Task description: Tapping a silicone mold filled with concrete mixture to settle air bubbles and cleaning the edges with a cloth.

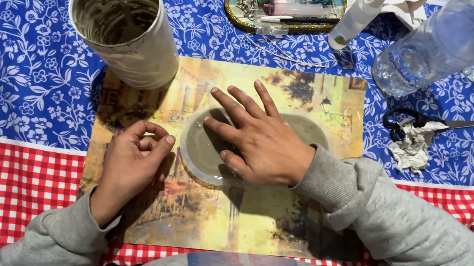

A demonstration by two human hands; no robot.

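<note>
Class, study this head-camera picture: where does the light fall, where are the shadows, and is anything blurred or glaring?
Head view: bright light from above, with dark shadows below the right hand and beside the left hand on the yellow printed mat; glare on the clear plastic bottle; the middle is sharp, while the grey sleeves at the bottom edge look a little soft.

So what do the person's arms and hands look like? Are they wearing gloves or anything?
No gloves. Both hands are bare: the left hand and the right hand show no rings, watch or bracelet. Both arms are covered by the long, loose sleeves of a light grey sweatshirt, with ribbed cuffs at the wrists: the left sleeve and the right sleeve. The fabric looks soft and a little wrinkled.
</note>
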